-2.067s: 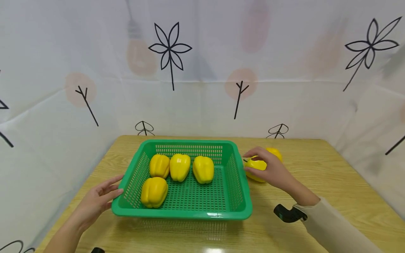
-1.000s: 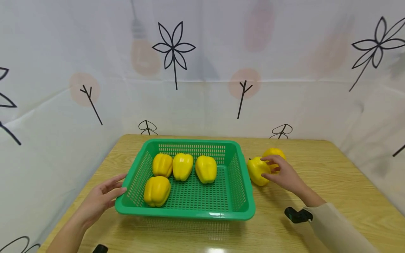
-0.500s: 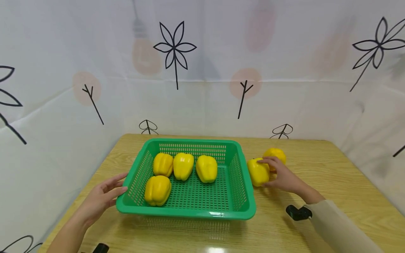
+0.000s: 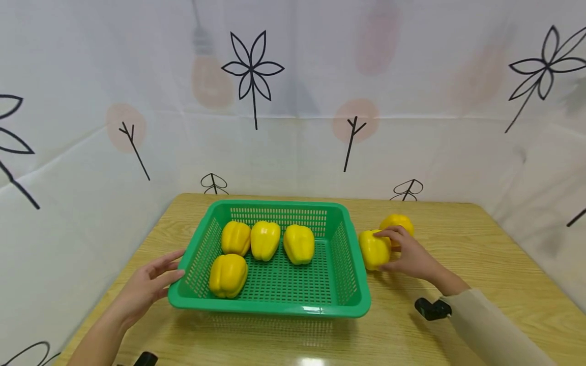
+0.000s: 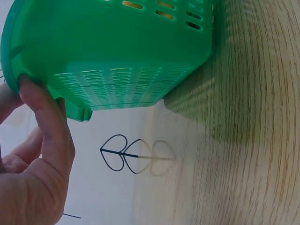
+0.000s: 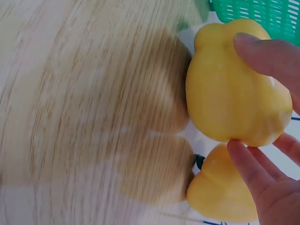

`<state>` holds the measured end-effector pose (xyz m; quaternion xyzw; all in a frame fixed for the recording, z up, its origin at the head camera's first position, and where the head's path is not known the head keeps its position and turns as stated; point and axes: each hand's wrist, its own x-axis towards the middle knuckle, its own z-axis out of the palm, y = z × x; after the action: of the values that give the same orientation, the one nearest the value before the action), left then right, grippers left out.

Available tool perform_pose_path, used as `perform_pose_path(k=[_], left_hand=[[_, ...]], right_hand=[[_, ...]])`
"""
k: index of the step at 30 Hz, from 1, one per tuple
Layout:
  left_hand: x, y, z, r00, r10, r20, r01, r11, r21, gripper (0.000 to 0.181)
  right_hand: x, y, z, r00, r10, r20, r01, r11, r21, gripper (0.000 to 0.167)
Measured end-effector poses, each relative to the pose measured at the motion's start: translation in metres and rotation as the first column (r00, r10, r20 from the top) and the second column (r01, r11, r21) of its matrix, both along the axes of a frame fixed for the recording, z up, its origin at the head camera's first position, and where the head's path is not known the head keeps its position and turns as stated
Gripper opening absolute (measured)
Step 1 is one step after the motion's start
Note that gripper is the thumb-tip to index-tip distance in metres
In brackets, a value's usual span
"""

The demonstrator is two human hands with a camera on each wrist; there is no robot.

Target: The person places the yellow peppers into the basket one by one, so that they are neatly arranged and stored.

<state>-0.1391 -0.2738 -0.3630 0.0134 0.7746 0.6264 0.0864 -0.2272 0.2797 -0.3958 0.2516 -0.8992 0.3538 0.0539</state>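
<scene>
A green plastic basket (image 4: 270, 308) stands on the table with several yellow bell peppers (image 4: 228, 276) inside, bunched towards its left and back. My left hand (image 4: 142, 290) holds the basket's left rim; in the left wrist view its fingers curl against the rim's underside. Just outside the basket's right wall, my right hand (image 4: 410, 257) grips a yellow bell pepper (image 6: 234, 89) between thumb and fingers. Behind that one lies another yellow bell pepper (image 4: 397, 221), partly hidden by the hand and the held pepper. Its dark green stem (image 6: 200, 161) shows in the right wrist view.
The wood-grain table (image 4: 467, 239) reaches back to a pale patterned cloth (image 4: 293, 152), which also runs along both sides. The basket's right wall (image 4: 345, 264) rises beside the gripped pepper.
My right hand has drawn back slightly to the right and now grips the near pepper from its right side. That pepper has turned, hiding its stem. The left hand stays at the rim.
</scene>
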Motion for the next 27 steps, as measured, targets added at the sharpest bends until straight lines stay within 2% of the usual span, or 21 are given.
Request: perform_pose_path(k=[10,21,27], left_hand=[[-0.001,-0.001,-0.001,1.000,0.002,-0.008,-0.002,1.000,0.004,0.061],[-0.001,-0.001,-0.001,1.000,0.001,-0.005,-0.001,1.000,-0.005,0.061],[0.000,-0.001,0.000,1.000,-0.005,-0.005,0.005,1.000,-0.005,0.061]], right_hand=[[0.003,0.005,0.008,1.000,0.000,-0.024,-0.001,1.000,-0.018,0.070],[0.008,0.008,0.029,0.988,0.027,-0.149,-0.029,1.000,-0.009,0.069],[0.011,0.009,0.039,0.981,0.029,-0.191,-0.029,1.000,0.003,0.067]])
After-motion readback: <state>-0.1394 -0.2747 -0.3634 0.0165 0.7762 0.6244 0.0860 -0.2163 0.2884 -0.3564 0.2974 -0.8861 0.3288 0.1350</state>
